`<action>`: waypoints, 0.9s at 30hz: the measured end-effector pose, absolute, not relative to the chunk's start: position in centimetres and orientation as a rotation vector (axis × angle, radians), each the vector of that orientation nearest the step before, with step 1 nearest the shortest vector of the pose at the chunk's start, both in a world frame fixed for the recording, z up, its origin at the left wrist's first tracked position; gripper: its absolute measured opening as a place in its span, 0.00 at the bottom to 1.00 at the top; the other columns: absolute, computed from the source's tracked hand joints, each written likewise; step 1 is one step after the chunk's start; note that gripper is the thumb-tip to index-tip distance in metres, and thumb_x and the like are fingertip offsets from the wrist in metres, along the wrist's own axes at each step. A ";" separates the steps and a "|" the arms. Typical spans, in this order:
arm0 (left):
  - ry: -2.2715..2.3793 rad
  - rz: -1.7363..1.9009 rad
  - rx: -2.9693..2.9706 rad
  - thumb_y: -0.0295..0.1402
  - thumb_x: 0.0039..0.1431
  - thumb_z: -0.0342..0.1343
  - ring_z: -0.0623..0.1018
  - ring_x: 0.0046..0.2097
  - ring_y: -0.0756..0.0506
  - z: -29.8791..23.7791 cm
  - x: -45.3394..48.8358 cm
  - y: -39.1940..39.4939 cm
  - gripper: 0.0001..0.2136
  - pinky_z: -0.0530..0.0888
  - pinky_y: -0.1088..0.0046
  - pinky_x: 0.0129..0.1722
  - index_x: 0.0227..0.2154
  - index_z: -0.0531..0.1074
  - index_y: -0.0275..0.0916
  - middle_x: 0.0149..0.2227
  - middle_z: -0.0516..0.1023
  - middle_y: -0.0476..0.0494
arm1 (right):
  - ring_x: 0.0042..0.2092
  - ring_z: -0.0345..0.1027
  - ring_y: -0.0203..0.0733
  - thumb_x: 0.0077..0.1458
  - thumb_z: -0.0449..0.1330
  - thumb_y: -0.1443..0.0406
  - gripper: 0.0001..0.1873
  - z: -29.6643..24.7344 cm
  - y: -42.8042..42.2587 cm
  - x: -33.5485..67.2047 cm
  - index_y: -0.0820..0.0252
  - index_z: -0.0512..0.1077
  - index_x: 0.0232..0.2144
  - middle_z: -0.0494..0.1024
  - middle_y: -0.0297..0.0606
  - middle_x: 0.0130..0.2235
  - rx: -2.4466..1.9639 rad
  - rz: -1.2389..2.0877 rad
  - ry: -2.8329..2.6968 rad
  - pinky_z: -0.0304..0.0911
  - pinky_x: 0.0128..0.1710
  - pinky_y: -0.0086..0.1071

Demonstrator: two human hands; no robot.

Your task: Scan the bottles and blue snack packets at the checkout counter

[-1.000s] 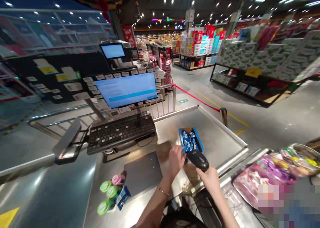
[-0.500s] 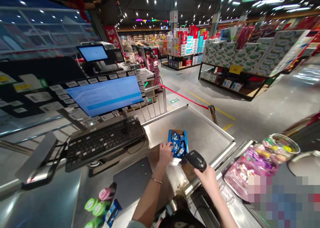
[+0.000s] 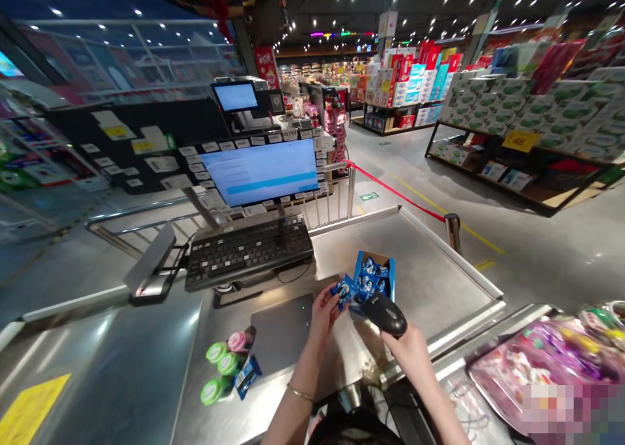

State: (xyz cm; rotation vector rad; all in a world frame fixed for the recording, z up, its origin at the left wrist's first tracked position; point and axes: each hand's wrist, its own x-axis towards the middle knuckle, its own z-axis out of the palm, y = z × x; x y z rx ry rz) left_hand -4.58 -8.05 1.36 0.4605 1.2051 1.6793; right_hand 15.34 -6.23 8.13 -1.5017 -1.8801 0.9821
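My left hand (image 3: 323,307) pinches a small blue wrapped snack (image 3: 343,290), held just left of an open blue box (image 3: 377,273) full of the same blue packets. The box rests on the steel checkout counter (image 3: 430,282). My right hand (image 3: 409,349) grips a black handheld barcode scanner (image 3: 385,312), whose head points toward the box and the packet. The two hands are close together at the counter's front.
A black keyboard (image 3: 249,248) and a lit screen (image 3: 261,172) stand to the left. Green and pink round tubs (image 3: 219,365) and a blue packet (image 3: 247,375) lie by a grey scan plate (image 3: 280,331). Bagged sweets (image 3: 541,360) fill a tray on the right. Store shelves stand behind.
My left hand has lifted one blue packet out of the box and drawn it back left. The scanner hand has stayed close by the box. The camera swung slightly.
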 end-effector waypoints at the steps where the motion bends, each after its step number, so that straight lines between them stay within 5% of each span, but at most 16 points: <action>1: 1.197 1.689 0.441 0.38 0.48 0.63 0.78 0.43 0.44 1.6 -4.8 -8.8 0.21 0.75 0.63 0.43 0.46 0.70 0.40 0.49 0.74 0.40 | 0.31 0.75 0.47 0.44 0.56 0.60 0.14 8.5 -6.5 14.9 0.62 0.74 0.31 0.80 0.40 0.27 -1.482 0.992 -1.900 0.67 0.31 0.33; 5: 1.364 1.771 0.571 0.36 0.46 0.64 0.78 0.42 0.44 2.1 -5.8 -11.2 0.20 0.75 0.64 0.43 0.43 0.70 0.37 0.44 0.76 0.38 | 0.33 0.75 0.48 0.43 0.56 0.61 0.17 9.7 -7.8 13.5 0.61 0.74 0.36 0.80 0.40 0.28 -1.398 1.054 -1.962 0.67 0.32 0.32; 10: 1.884 1.808 1.216 0.31 0.54 0.55 0.72 0.51 0.43 1.5 -7.6 -14.3 0.06 0.71 0.61 0.51 0.34 0.75 0.40 0.47 0.71 0.40 | 0.32 0.75 0.49 0.44 0.56 0.59 0.19 10.0 -8.8 12.4 0.61 0.74 0.39 0.80 0.41 0.29 -1.321 1.040 -2.134 0.67 0.31 0.33; 18: 2.146 1.337 1.811 0.30 0.61 0.46 0.71 0.52 0.43 0.1 -10.2 -19.5 0.13 0.70 0.60 0.51 0.40 0.76 0.44 0.46 0.73 0.40 | 0.34 0.76 0.51 0.47 0.55 0.62 0.13 11.7 -10.8 10.8 0.58 0.74 0.36 0.80 0.40 0.28 -1.288 0.883 -2.360 0.63 0.29 0.31; 27: 2.201 1.316 1.729 0.36 0.60 0.48 0.72 0.52 0.41 -1.0 -10.8 -21.6 0.12 0.68 0.59 0.52 0.38 0.77 0.44 0.42 0.76 0.40 | 0.37 0.75 0.50 0.47 0.53 0.63 0.13 12.3 -12.0 9.7 0.58 0.72 0.35 0.80 0.39 0.31 -1.206 0.927 -2.445 0.63 0.32 0.32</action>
